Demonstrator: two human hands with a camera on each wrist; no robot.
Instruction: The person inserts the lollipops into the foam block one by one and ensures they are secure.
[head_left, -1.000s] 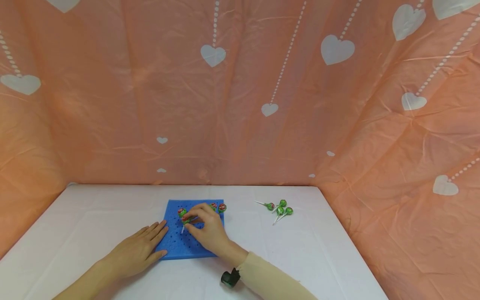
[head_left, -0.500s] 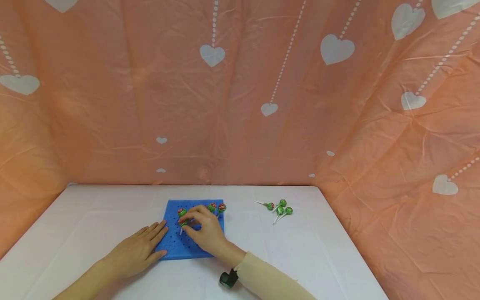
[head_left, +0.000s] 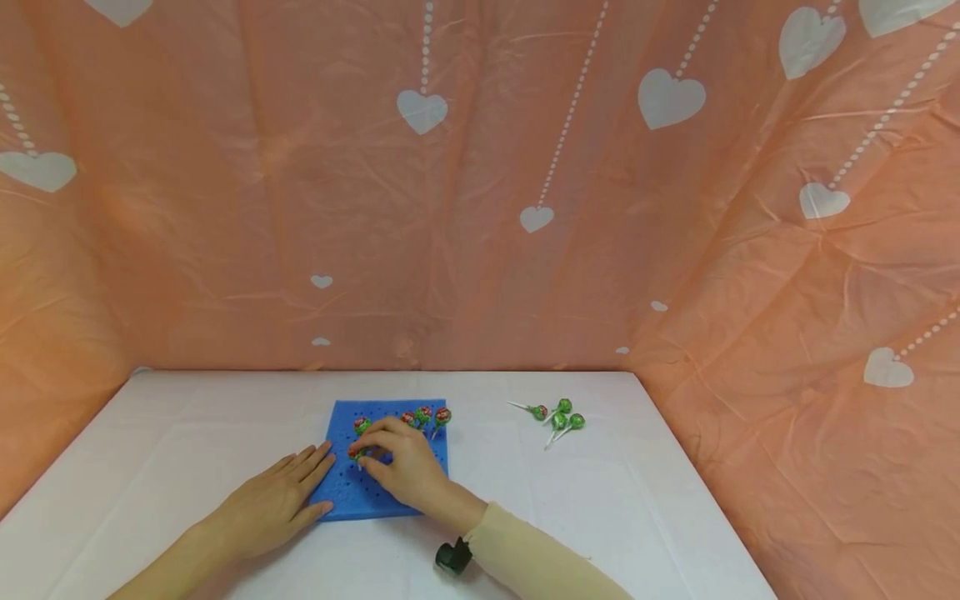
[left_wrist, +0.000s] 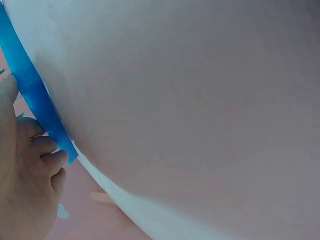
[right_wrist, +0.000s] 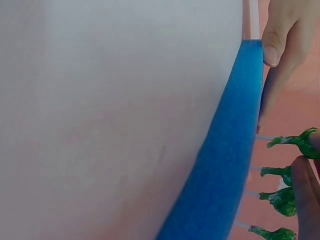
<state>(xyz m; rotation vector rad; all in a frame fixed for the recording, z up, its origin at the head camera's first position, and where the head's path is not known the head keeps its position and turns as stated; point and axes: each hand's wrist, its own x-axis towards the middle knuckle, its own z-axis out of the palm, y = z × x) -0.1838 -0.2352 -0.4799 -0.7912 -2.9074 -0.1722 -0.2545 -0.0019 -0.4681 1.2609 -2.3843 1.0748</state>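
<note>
A blue foam board (head_left: 352, 500) dotted with small holes lies on the white table. My left hand (head_left: 273, 507) rests on its left edge with fingers straight, also seen beside the board in the left wrist view. Above the board's left part, my right hand (head_left: 408, 467) pinches a lollipop (head_left: 354, 454) in a green and red wrapper, stick downward. In the right wrist view that lollipop's stick (right_wrist: 265, 137) reaches the board's surface; how deep it goes I cannot tell. Several other lollipops (head_left: 442, 416) stand in the board behind the right hand, partly hidden by it.
Several loose lollipops (head_left: 559, 422) lie in a cluster on the table right of the board. A black camera (head_left: 453, 557) is strapped at the right wrist. An orange curtain (head_left: 480, 250) with white hearts hangs behind and beside the white table (head_left: 562, 517).
My right hand has shifted slightly left and lower with the pinched lollipop, uncovering more of the standing lollipops behind it. The left hand stays in place on the board.
</note>
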